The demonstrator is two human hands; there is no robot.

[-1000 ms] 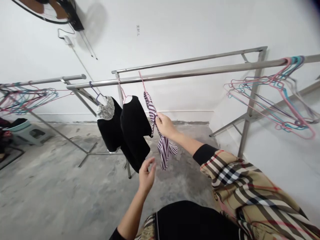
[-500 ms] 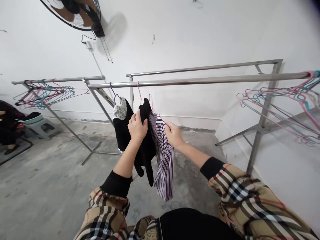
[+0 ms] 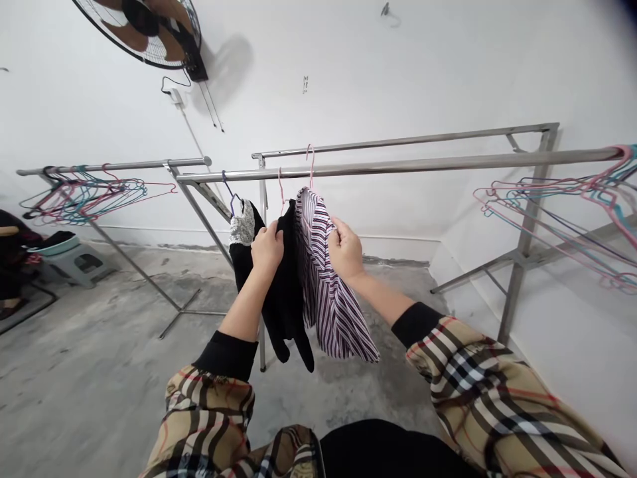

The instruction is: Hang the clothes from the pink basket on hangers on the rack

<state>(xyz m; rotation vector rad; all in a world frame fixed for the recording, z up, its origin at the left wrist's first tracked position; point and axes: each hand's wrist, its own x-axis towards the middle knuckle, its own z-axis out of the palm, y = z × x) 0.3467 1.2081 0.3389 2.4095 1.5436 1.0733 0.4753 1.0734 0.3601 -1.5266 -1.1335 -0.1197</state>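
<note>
Gripping a black top (image 3: 286, 299) near its shoulder, the left hand (image 3: 267, 249) stays apart from the right hand (image 3: 345, 251), which pinches the edge of a striped shirt (image 3: 323, 292). Both garments hang side by side on pink hangers (image 3: 311, 159) from a steel rail (image 3: 398, 164), just beside a lace-collared black top (image 3: 242, 255). Tangled wire hangers (image 3: 614, 154) bunch at the rail's right end.

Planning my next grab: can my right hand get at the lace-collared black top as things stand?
Probably not directly. The right hand is on the striped shirt, and that shirt, the plain black top and the left hand lie between it and the lace-collared black top.
</note>
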